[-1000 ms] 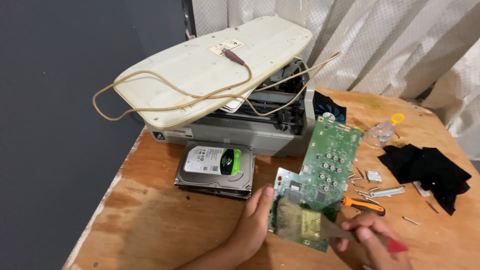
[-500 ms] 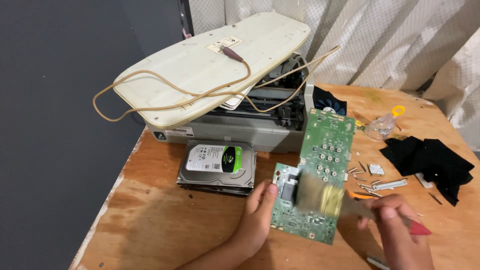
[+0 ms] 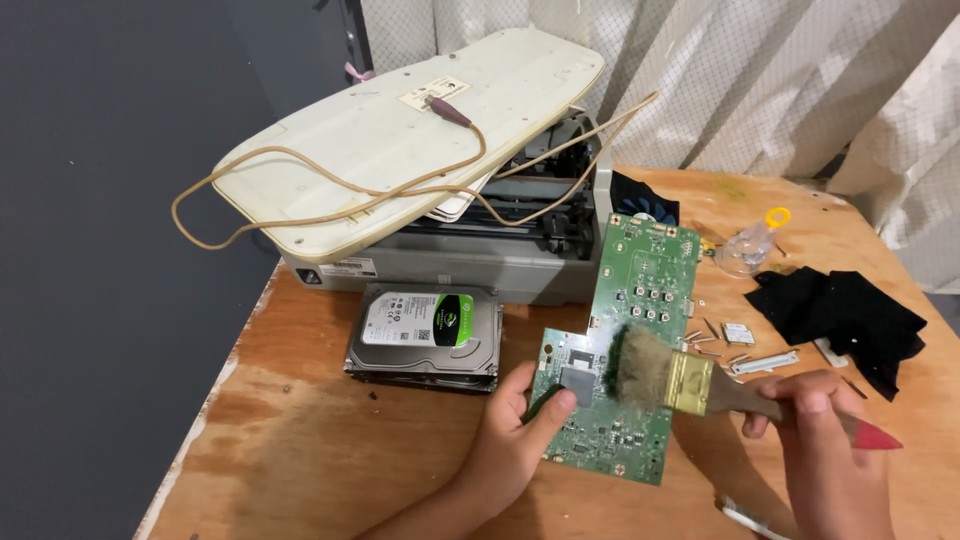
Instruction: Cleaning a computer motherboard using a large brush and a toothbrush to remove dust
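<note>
Closest to me, the right hand (image 3: 825, 440) is curled around the wooden handle of a paintbrush (image 3: 690, 380), whose bristles press flat against the middle of a green circuit board (image 3: 625, 350). The left hand (image 3: 515, 440) pinches that board at its near left edge, thumb lying on top and fingers tucked beneath, so the board tilts up off the wooden table (image 3: 330, 450). The board's near corner hangs just above the tabletop, and bare wood spreads out to the left of the hand as far as the table's rough left edge.

Just beyond the left hand lies a hard drive (image 3: 425, 335), flat, close to the board's left side but apart from it. To the right, small screws and metal bits (image 3: 735, 345) are scattered beside a crumpled black cloth (image 3: 845, 315) and a clear plastic bottle (image 3: 748, 250).

Farther back sits a grey printer (image 3: 480, 255), with a cream keyboard (image 3: 410, 125) lying face down on it, its cord (image 3: 300, 190) looping over the left edge. A pale curtain (image 3: 760, 80) closes off the far side
</note>
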